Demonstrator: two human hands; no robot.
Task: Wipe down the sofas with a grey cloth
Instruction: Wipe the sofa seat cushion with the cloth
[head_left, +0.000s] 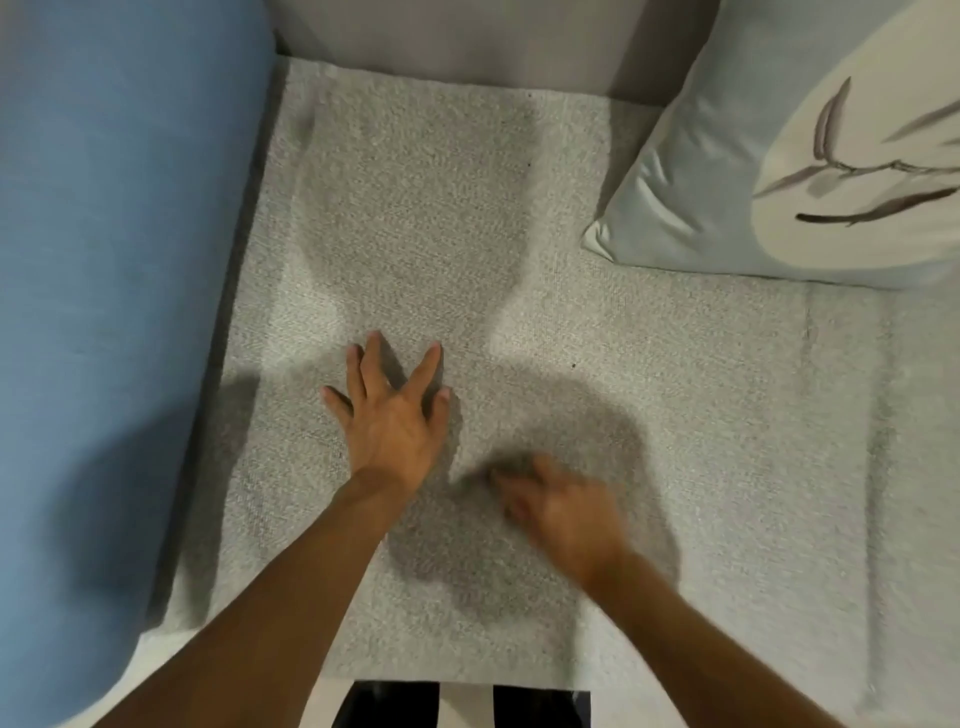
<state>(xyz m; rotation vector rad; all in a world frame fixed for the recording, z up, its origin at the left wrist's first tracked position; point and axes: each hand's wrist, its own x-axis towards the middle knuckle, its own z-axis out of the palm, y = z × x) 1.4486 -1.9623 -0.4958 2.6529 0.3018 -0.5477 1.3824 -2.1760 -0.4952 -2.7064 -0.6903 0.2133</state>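
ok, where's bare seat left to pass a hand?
Bare seat between the left hand and the sofa back, bordered by the blue armrest and the pillow. Also a wide strip in front of the pillow, right of the right hand. Crowded only at front centre, around both hands.

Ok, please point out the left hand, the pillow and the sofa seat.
left hand (392, 421), head view, back of the hand.
pillow (701, 182), head view, plain pale-blue part.
sofa seat (415, 182), head view, bare fabric above the hands.

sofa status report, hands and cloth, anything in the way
Left hand flat on seat, fingers spread. Right hand motion-blurred, grip unclear. Cloth not clearly made out. Cushion on seat, far right.
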